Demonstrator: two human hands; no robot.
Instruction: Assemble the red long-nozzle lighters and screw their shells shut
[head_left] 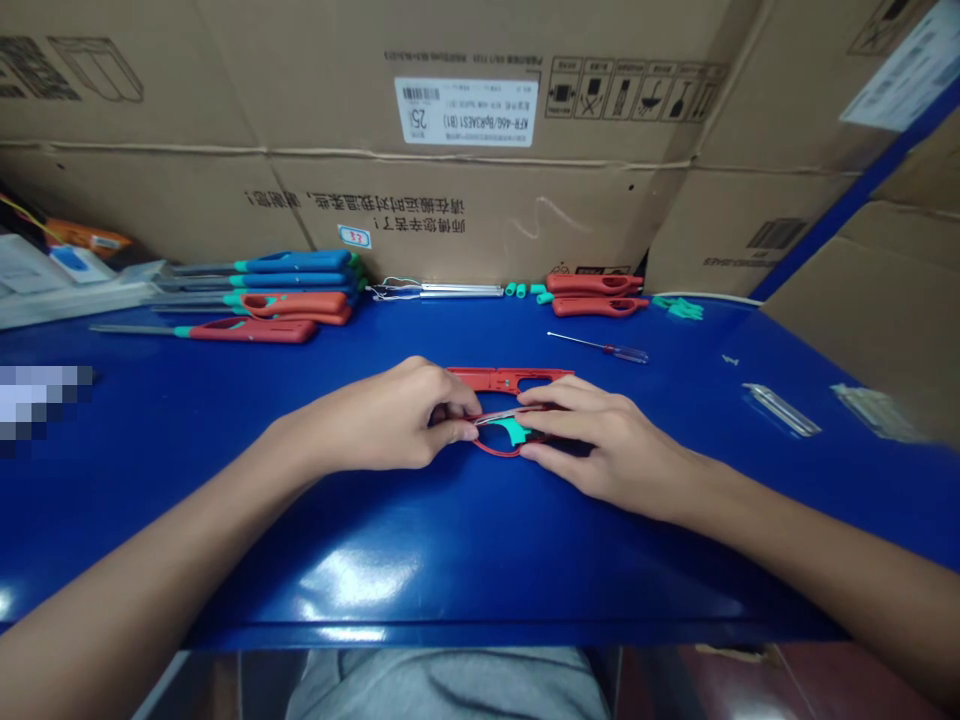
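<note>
Both of my hands are closed on a red lighter handle half (pixel 495 452) held just above the blue table. My left hand (pixel 409 415) pinches its left end between thumb and fingers. My right hand (pixel 600 435) grips the right end, thumb below and fingers on top. A green trigger (pixel 514 431) sits in the handle's loop between the hands. Thin, light-coloured strands run along its upper edge; my fingers hide part of them. Right behind the hands lies another red handle half (pixel 480 379), its inner side showing, partly covered by my fingers.
Several long-nosed lighters (pixel 255 330) lie stacked at the back left. Metal tubes with wires (pixel 457 291), red handles (pixel 596 306) and green triggers (pixel 679 307) line the back. A screwdriver (pixel 626 354) and clear-wrapped parts (pixel 784 410) lie right. Cardboard (pixel 337 100) walls the back.
</note>
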